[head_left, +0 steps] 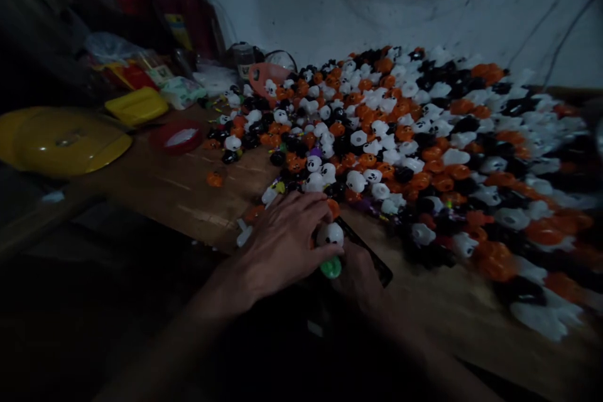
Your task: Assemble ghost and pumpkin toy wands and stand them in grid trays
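My left hand (289, 235) curls its fingers and thumb around a small white toy head with a dark painted face (333, 234) near the table's front edge. Just below the thumb shows a round green piece (330, 267); whether it is joined to the white head I cannot tell. Close against these two is my right hand (362, 276), fingers curled and partly hidden, so what it holds does not show. Behind the right hand lies a flat black object (377, 264). An orange piece (333, 207) touches or sits by the left fingertips.
A large heap of white, orange and black toy heads (405, 138) covers the right and back of the wooden table (160, 195). At left are a yellow helmet (66, 141), a yellow box (136, 105) and a red dish (164, 141). A pink basket (264, 78) stands behind.
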